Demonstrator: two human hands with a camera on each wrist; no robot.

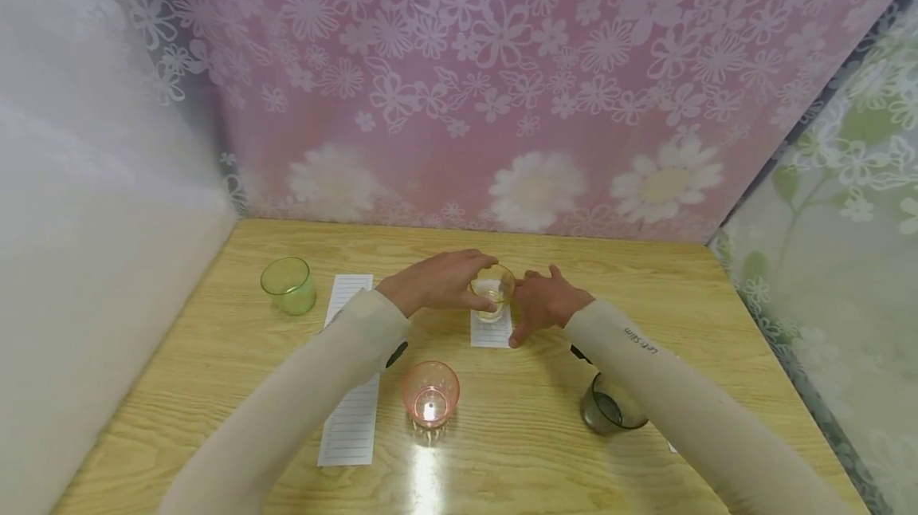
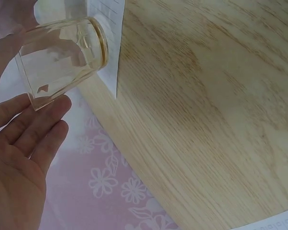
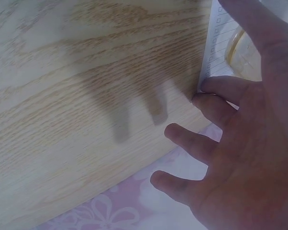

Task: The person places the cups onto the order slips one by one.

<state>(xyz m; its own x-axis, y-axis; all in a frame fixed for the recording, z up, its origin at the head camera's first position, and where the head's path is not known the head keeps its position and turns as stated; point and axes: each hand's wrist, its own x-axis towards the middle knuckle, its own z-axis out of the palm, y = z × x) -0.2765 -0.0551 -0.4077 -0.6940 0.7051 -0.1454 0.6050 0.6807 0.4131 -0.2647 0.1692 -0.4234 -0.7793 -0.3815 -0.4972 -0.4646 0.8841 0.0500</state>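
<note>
A clear yellowish drinking glass (image 1: 493, 292) stands upright on a short lined paper sheet (image 1: 491, 336) near the table's middle. My left hand (image 1: 439, 280) holds this glass, thumb on one side and fingertips on the other near its rim; in the left wrist view the glass (image 2: 62, 60) looks see-through with nothing in it. To the right of the glass is my right hand (image 1: 548, 301), its fingers spread. Its thumb and foremost fingers lie at the edges of the paper (image 3: 215, 52) in the right wrist view, while the other fingers point out over the wood.
A green glass (image 1: 290, 292) stands at the left. Between it and my left arm lies a long lined paper strip (image 1: 349, 427), partly covered by the sleeve. A pink glass (image 1: 431, 395) is in front, and a dark grey glass (image 1: 606, 407) sits beside my right forearm. Flowered cloth (image 1: 459, 100) hangs behind.
</note>
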